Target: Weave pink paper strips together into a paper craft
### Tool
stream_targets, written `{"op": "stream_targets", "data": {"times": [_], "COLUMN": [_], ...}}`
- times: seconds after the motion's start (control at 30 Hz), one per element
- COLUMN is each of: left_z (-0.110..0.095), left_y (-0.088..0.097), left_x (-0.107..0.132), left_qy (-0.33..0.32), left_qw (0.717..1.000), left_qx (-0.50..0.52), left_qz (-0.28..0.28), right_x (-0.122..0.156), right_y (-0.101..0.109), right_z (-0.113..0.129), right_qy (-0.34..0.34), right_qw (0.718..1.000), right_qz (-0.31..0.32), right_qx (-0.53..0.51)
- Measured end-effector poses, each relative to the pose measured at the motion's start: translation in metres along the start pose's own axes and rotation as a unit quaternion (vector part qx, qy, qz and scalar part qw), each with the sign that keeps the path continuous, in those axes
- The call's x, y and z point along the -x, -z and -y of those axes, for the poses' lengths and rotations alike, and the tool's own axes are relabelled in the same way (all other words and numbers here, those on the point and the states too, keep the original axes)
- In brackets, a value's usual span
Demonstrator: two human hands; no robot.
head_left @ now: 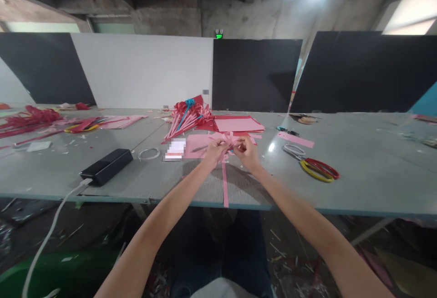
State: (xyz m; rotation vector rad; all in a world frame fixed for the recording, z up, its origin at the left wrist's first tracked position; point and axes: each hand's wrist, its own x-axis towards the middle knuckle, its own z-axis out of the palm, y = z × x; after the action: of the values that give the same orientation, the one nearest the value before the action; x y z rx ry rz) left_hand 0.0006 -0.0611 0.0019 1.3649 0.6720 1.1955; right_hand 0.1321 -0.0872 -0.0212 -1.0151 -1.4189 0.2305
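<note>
My left hand [217,149] and my right hand [247,149] meet over the middle of the table, fingers closed on a pink paper flower [232,138] made of looped strips. From it a pink paper strip [225,184] hangs down to the table's front edge. Under and beside my left hand lies a pink paper sheet [194,145] with a thin dark pen-like tool [199,149] on it. Fine details between the fingertips are hidden. Behind the hands rests a stack of pink and red sheets [237,124].
Scissors with red and yellow handles [319,169] lie right, near a pink strip [296,139]. A bundle of pink-red paper flowers [187,115] lies behind. To the left are a black power bank [106,166] with a white cable [56,225] and a coiled wire [149,154].
</note>
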Motion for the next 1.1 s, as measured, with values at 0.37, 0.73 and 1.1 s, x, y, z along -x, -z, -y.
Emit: {"op": "stream_targets", "data": {"times": [0.37, 0.73, 1.1], "left_z": [0.001, 0.006, 0.006], "left_y": [0.012, 0.007, 0.004], "left_x": [-0.011, -0.011, -0.006], "left_qy": [-0.041, -0.055, -0.039], "left_qw": [0.998, 0.997, 0.999], "left_qx": [0.050, -0.043, -0.022], "left_qz": [-0.012, -0.012, -0.022], "right_x": [0.000, -0.002, -0.002], "right_y": [0.000, 0.001, 0.001], "right_z": [0.005, 0.003, 0.001], "right_qy": [0.008, -0.008, -0.005], "right_qw": [0.999, 0.998, 0.999], "right_qz": [0.033, 0.022, 0.016], "right_qx": [-0.033, -0.053, -0.040]}}
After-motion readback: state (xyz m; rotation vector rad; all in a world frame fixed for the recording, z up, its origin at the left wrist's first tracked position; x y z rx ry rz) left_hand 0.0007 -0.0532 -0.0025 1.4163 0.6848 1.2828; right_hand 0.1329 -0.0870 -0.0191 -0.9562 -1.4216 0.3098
